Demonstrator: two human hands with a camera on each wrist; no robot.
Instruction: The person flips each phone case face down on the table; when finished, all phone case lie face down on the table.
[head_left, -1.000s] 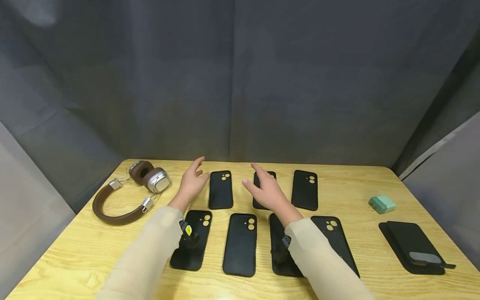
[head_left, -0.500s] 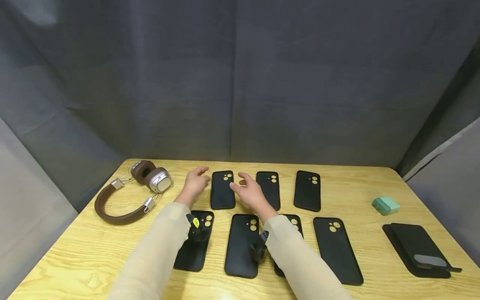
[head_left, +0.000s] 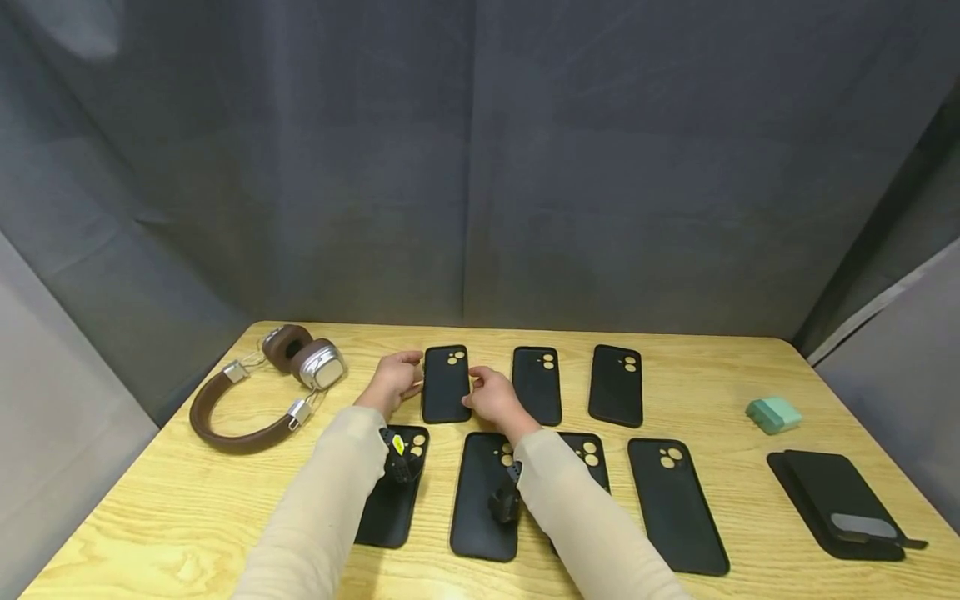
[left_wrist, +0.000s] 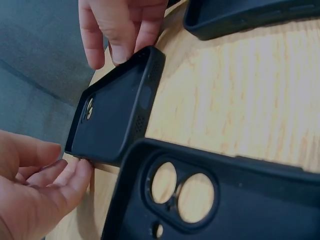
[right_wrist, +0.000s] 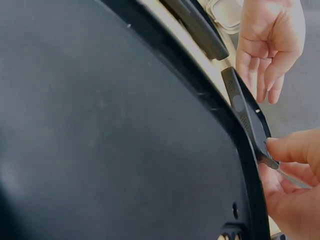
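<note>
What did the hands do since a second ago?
Both hands closed in on the back-left phone case. The right hand slid left from the middle case, and the left hand curled in; each now grips an edge. The other cases and the headphones stayed put.

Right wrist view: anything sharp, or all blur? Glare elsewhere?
Right wrist: near phone case fills the frame, soft; both hands and the held case sharper. Left wrist: near case slightly soft. Head: even light, no glare, mild wide-angle bend.
</note>
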